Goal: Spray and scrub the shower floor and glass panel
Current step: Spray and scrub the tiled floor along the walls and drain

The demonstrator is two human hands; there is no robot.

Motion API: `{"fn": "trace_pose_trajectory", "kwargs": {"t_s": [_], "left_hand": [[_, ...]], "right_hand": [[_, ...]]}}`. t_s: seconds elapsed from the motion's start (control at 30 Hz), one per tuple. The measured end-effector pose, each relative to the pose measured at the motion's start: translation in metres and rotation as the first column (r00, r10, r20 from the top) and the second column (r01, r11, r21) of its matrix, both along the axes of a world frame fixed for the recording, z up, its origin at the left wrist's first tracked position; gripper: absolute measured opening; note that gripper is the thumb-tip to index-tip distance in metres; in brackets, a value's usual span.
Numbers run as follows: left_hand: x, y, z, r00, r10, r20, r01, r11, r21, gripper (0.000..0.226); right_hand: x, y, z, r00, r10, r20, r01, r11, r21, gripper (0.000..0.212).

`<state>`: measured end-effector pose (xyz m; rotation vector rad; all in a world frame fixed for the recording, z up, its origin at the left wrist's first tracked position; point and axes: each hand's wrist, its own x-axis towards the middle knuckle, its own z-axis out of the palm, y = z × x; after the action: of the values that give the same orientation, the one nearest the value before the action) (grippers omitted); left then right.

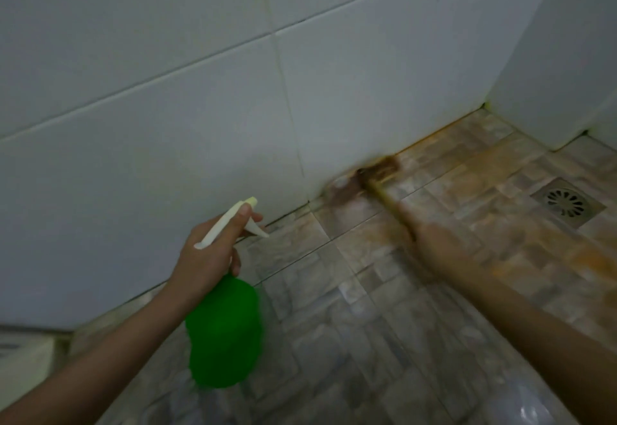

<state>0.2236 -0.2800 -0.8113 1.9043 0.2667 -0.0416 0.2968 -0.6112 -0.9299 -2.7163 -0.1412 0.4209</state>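
- Nearest the camera, two bare forearms are seen reaching forward over the shower floor of mottled grey and beige stone-pattern tiles (384, 307).
- A green plastic spray bottle with a cream trigger head (223, 327) is held up in the left hand (207, 257), clear of the floor, with its body hanging below the fist.
- The left fingers (242, 216) are wrapped round the bottle's neck; one lies along the top of the cream head, and the trigger is seen sticking out beneath it. The nozzle is pointed toward the base of the white tiled wall (167, 107).
- A scrub brush with a yellowish handle and brown bristles (380, 187) is gripped at its near end by the right hand (437, 251).
- The right hand and brush are strongly blurred, so the hand is seen closed round the handle, but the placing of each finger cannot be told.
- The brush's bristle end is set at the seam where the floor meets the wall, against a dark brown stain.
- Orange-brown staining is spread along that seam and across the floor tiles toward the far corner.
- A square metal floor drain with a round slotted grate (567, 204) is set in the floor to the right of the brush, well apart from it.
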Motion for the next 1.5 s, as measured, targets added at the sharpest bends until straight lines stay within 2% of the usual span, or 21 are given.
{"fn": "trace_pose_trajectory", "kwargs": {"t_s": [0.07,0.13,0.2,0.3,0.33,0.47,0.53,0.6,0.63,0.67,0.73,0.8,0.87,0.97,1.07,1.17,1.23,1.3,1.4,1.43,1.5], "left_hand": [[-0.008,0.007,-0.002,1.0,0.023,0.006,-0.023,1.0,-0.008,0.031],[-0.014,0.014,-0.003,0.999,0.047,0.002,-0.047,0.999,-0.025,0.029],[-0.019,0.02,-0.005,0.998,0.06,-0.004,-0.06,0.998,-0.029,0.032],[-0.029,0.024,-0.008,0.998,0.067,-0.005,-0.067,0.998,0.008,0.042],[-0.032,0.026,-0.009,0.998,0.07,-0.005,-0.07,0.997,0.019,0.042],[-0.045,0.043,-0.009,0.995,0.103,-0.014,-0.103,0.994,0.036,0.04],[-0.05,0.051,-0.01,0.992,0.128,-0.021,-0.127,0.991,0.028,0.039],[-0.053,0.054,-0.012,0.991,0.134,-0.027,-0.133,0.99,0.038,0.035],[-0.055,0.055,-0.013,0.991,0.133,-0.027,-0.131,0.99,0.049,0.034],[-0.057,0.055,-0.016,0.992,0.127,-0.028,-0.125,0.99,0.059,0.031],[-0.062,0.055,-0.02,0.993,0.118,-0.033,-0.115,0.991,0.063,0.024],[-0.066,0.056,-0.021,0.992,0.122,-0.034,-0.12,0.991,0.056,0.028],[-0.069,0.058,-0.02,0.99,0.139,-0.032,-0.138,0.989,0.045,0.033],[-0.071,0.059,-0.02,0.988,0.148,-0.048,-0.147,0.989,0.029,0.034],[-0.071,0.054,-0.018,0.99,0.135,-0.044,-0.135,0.991,0.013,0.046],[-0.067,0.046,-0.016,0.995,0.093,-0.045,-0.092,0.996,0.022,0.053],[-0.063,0.041,-0.014,0.996,0.085,-0.032,-0.085,0.996,0.012,0.049],[-0.061,0.037,-0.012,0.996,0.084,-0.032,-0.084,0.996,0.007,0.045],[-0.059,0.032,-0.012,0.997,0.074,-0.024,-0.075,0.997,-0.009,0.037],[-0.058,0.029,-0.011,0.997,0.07,-0.022,-0.071,0.997,-0.011,0.036],[-0.053,0.024,-0.012,0.998,0.052,-0.025,-0.053,0.998,-0.016,0.034]], "right_hand": [[0.002,-0.013,0.008,0.983,-0.172,0.069,0.17,0.985,0.032,0.057],[-0.008,0.009,0.009,0.978,-0.2,0.056,0.196,0.978,0.076,0.053],[-0.029,0.056,0.005,0.997,-0.071,-0.03,0.074,0.992,0.1,0.045],[-0.061,0.09,-0.004,0.964,0.266,-0.019,-0.265,0.963,0.042,0.06],[-0.053,0.08,-0.007,0.972,0.235,0.004,-0.235,0.972,0.019,0.06],[-0.011,0.017,0.003,0.976,-0.21,0.051,0.208,0.978,0.026,0.048],[-0.02,0.031,0.008,0.975,-0.207,0.08,0.203,0.978,0.052,0.036],[-0.046,0.075,0.01,0.999,-0.049,0.011,0.048,0.995,0.085,0.025],[-0.061,0.102,0.006,0.993,0.111,-0.042,-0.108,0.993,0.056,0.028],[-0.077,0.126,0.006,0.952,0.295,-0.078,-0.295,0.955,0.015,0.033],[-0.091,0.143,0.0,0.877,0.472,-0.087,-0.476,0.879,-0.038,0.051],[-0.074,0.12,-0.006,0.931,0.358,-0.074,-0.362,0.931,-0.048,0.048],[-0.05,0.08,-0.01,0.994,0.105,0.01,-0.105,0.994,-0.031,0.044],[-0.04,0.065,-0.005,0.989,-0.125,0.079,0.116,0.988,0.105,0.051],[-0.065,0.115,-0.001,0.991,0.131,-0.027,-0.13,0.991,0.038,0.047],[-0.083,0.131,-0.001,0.903,0.424,-0.063,-0.428,0.901,-0.069,0.058],[-0.069,0.093,-0.003,0.946,0.325,-0.023,-0.325,0.939,-0.11,0.059],[-0.033,0.041,0.0,0.998,0.005,0.061,-0.003,1.0,-0.021,0.05],[0.011,-0.012,0.015,0.929,-0.333,0.16,0.328,0.943,0.058,0.039],[0.013,-0.014,0.016,0.924,-0.343,0.166,0.338,0.939,0.062,0.04],[0.0,0.004,0.01,0.971,-0.209,0.117,0.198,0.975,0.096,0.044]]}}
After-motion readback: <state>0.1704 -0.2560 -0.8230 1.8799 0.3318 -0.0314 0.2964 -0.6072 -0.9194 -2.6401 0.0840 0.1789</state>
